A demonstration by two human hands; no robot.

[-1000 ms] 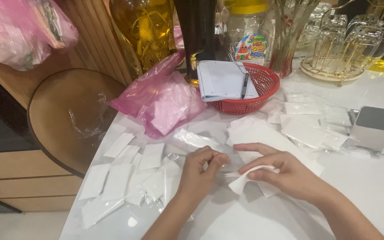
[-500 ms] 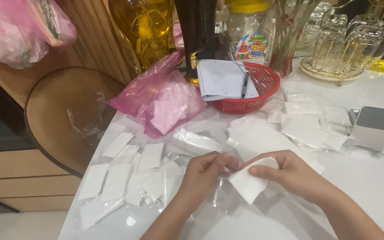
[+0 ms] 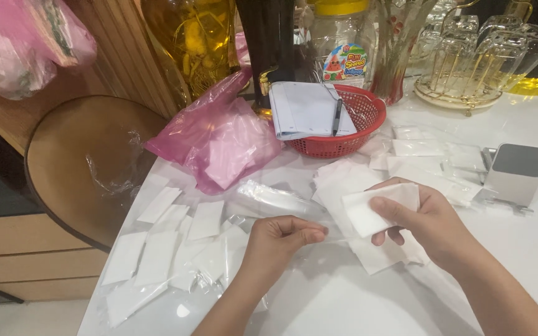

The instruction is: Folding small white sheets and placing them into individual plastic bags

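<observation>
My right hand [image 3: 428, 224] pinches a folded white napkin [image 3: 368, 208] and holds it a little above the white table [image 3: 356, 298]. My left hand [image 3: 278, 239] grips the edge of a clear plastic sleeve [image 3: 278, 199] that stretches away toward the pink bag. The napkin's left edge is close to the sleeve's near end, between my two hands. More loose white napkins [image 3: 337, 180] lie just behind and under my right hand.
Several packed napkins [image 3: 169, 242] lie in rows at the table's left edge. A pink plastic bag [image 3: 216, 140], a red basket [image 3: 344, 127] with a notepad and pen, jars, a glass rack [image 3: 474, 59] and a metal napkin holder [image 3: 518, 171] stand behind. A round stool [image 3: 76, 162] is left.
My right hand has lifted the folded napkin off the table and turned it toward my left hand. My left hand has taken hold of the clear sleeve's edge.
</observation>
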